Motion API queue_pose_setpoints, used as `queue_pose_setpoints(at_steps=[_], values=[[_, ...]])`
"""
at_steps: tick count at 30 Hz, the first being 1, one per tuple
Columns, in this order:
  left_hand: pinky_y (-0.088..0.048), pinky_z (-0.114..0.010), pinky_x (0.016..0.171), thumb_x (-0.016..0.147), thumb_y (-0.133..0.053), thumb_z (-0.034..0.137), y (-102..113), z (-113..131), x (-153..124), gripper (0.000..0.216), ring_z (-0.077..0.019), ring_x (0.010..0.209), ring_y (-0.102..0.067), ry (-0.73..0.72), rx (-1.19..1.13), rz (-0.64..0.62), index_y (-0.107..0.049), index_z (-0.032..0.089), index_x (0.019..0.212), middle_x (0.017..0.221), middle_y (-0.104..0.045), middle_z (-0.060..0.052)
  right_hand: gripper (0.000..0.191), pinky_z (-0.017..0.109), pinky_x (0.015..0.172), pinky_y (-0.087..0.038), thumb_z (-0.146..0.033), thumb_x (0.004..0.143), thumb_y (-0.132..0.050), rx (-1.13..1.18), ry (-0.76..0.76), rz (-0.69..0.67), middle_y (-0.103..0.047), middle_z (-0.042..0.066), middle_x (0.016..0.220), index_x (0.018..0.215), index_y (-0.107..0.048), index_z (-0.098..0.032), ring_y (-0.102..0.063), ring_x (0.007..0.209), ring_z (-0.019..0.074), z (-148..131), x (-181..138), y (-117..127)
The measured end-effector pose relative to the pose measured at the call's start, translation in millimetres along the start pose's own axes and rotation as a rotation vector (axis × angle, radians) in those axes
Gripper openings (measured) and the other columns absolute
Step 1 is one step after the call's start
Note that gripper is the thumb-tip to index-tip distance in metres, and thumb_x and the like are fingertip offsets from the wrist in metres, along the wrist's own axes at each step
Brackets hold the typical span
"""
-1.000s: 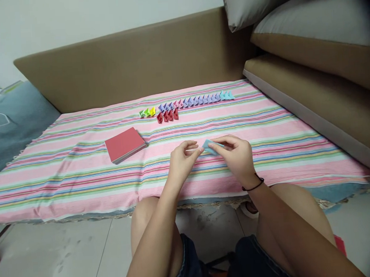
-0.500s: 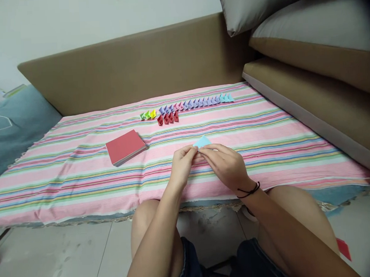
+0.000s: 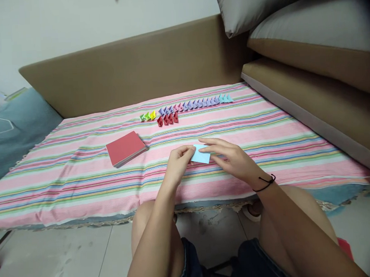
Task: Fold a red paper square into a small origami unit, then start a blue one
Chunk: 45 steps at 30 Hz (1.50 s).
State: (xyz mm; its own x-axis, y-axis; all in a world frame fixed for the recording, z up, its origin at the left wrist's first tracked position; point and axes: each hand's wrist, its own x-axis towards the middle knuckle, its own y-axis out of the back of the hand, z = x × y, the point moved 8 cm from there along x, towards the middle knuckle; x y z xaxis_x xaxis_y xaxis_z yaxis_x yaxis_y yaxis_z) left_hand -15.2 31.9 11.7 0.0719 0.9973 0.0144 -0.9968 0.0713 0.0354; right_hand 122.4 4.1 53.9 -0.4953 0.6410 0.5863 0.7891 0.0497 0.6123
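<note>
A small light-blue sheet of paper (image 3: 201,155) is pinched at its left edge by my left hand (image 3: 178,160), the thumb lying on top. My right hand (image 3: 232,156) is at the paper's right side, its fingers stretched and apart, one fingertip over the top face and the thumb close to the right edge. Whether those fingers press on the sheet I cannot tell. Beyond my hands stand small folded paper pieces: a row of purple and pink ones (image 3: 195,104) ending in light-blue ones (image 3: 225,98), several dark red ones (image 3: 170,119), and green and yellow ones (image 3: 148,116).
A stack of red paper (image 3: 125,148) lies left of my hands on the striped cloth (image 3: 90,176). Behind rises a brown backrest (image 3: 132,71). Large cushions (image 3: 312,78) are piled on the right, and a blue-grey cushion (image 3: 20,130) sits at the left.
The light-blue paper has turned and now shows as a rectangle between my hands. My right hand has opened from its pinch and shifted slightly right; my left hand still holds the paper.
</note>
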Motion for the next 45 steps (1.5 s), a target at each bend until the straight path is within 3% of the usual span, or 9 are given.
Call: queue_pose_setpoints(at_steps=[4,13,17,20,23,27,33,39,45], values=[[-0.041,-0.021,0.056,0.073,-0.064,0.037,-6,5,-2,0.023,-0.0092,0.057,-0.048,-0.042,-0.032,-0.038,-0.068,0.014,0.075,0.061,-0.055,0.002,0.035,0.036,0.097,-0.047,-0.004,0.081,-0.045,0.024,-0.003,0.057,-0.060,0.005,0.123,0.099,-0.069,-0.022,-0.057,0.113,0.0189,0,0,3],[-0.043,-0.023,0.058,0.066,-0.073,0.032,-5,5,-5,0.023,-0.0110,0.056,-0.056,-0.038,-0.078,-0.026,-0.068,0.012,0.075,0.061,-0.063,0.000,0.021,0.038,0.094,-0.049,-0.013,0.083,-0.057,0.092,0.016,0.030,-0.061,0.006,0.118,0.092,-0.072,-0.024,-0.059,0.106,0.0205,0,1,4],[-0.048,-0.026,0.068,0.069,-0.071,0.030,-13,8,-6,0.027,-0.0149,0.067,-0.062,-0.062,-0.071,-0.127,-0.067,0.013,0.089,0.072,-0.068,-0.004,0.013,0.036,0.083,-0.053,-0.016,0.081,-0.061,0.125,-0.059,0.089,-0.064,0.006,0.106,0.082,-0.072,-0.023,-0.064,0.090,0.0197,7,0,8],[-0.051,-0.028,0.069,0.068,-0.071,0.024,-13,10,-7,0.042,-0.0152,0.072,-0.064,-0.083,-0.119,-0.138,-0.058,0.018,0.108,0.085,-0.069,-0.004,0.011,0.036,0.082,-0.053,-0.016,0.079,-0.064,0.115,-0.072,0.126,-0.066,0.006,0.103,0.081,-0.072,-0.022,-0.064,0.092,0.0204,9,-1,12],[-0.052,-0.026,0.065,0.066,-0.071,0.021,-7,16,-7,0.036,-0.0150,0.075,-0.065,-0.163,-0.087,-0.069,-0.058,0.019,0.099,0.096,-0.067,-0.005,0.012,0.036,0.084,-0.052,-0.015,0.078,-0.064,0.113,-0.086,0.106,-0.067,0.006,0.106,0.083,-0.073,-0.022,-0.063,0.098,0.0218,10,0,12],[-0.051,-0.025,0.062,0.070,-0.068,0.025,-4,15,-5,0.016,-0.0147,0.068,-0.064,-0.167,-0.019,-0.021,-0.067,0.014,0.081,0.083,-0.068,-0.006,0.014,0.033,0.079,-0.055,-0.015,0.080,-0.062,0.154,-0.119,0.094,-0.068,0.005,0.104,0.085,-0.073,-0.023,-0.064,0.096,0.0208,12,0,12],[-0.052,-0.027,0.067,0.066,-0.071,0.022,-3,12,-5,0.018,-0.0173,0.073,-0.066,-0.135,-0.075,-0.022,-0.070,0.016,0.083,0.084,-0.072,-0.006,0.010,0.031,0.073,-0.056,-0.019,0.078,-0.065,0.221,-0.174,0.128,-0.068,0.006,0.100,0.082,-0.073,-0.022,-0.064,0.093,0.0202,14,0,16],[-0.053,-0.032,0.080,0.068,-0.072,0.024,0,27,-9,0.012,-0.0204,0.088,-0.066,-0.276,0.001,0.055,-0.072,0.016,0.076,0.094,-0.070,-0.008,0.004,0.032,0.075,-0.055,-0.022,0.075,-0.069,0.362,-0.292,0.208,-0.067,0.005,0.092,0.075,-0.072,-0.022,-0.064,0.090,0.0195,25,-3,14],[-0.049,-0.036,0.091,0.071,-0.071,0.026,-11,41,-17,0.021,-0.0258,0.112,-0.058,-0.325,0.075,-0.064,-0.074,0.022,0.091,0.115,-0.066,-0.008,0.003,0.036,0.086,-0.053,-0.022,0.075,-0.069,0.450,-0.364,0.338,-0.068,0.005,0.094,0.073,-0.071,-0.021,-0.063,0.096,0.0215,32,-7,20]])
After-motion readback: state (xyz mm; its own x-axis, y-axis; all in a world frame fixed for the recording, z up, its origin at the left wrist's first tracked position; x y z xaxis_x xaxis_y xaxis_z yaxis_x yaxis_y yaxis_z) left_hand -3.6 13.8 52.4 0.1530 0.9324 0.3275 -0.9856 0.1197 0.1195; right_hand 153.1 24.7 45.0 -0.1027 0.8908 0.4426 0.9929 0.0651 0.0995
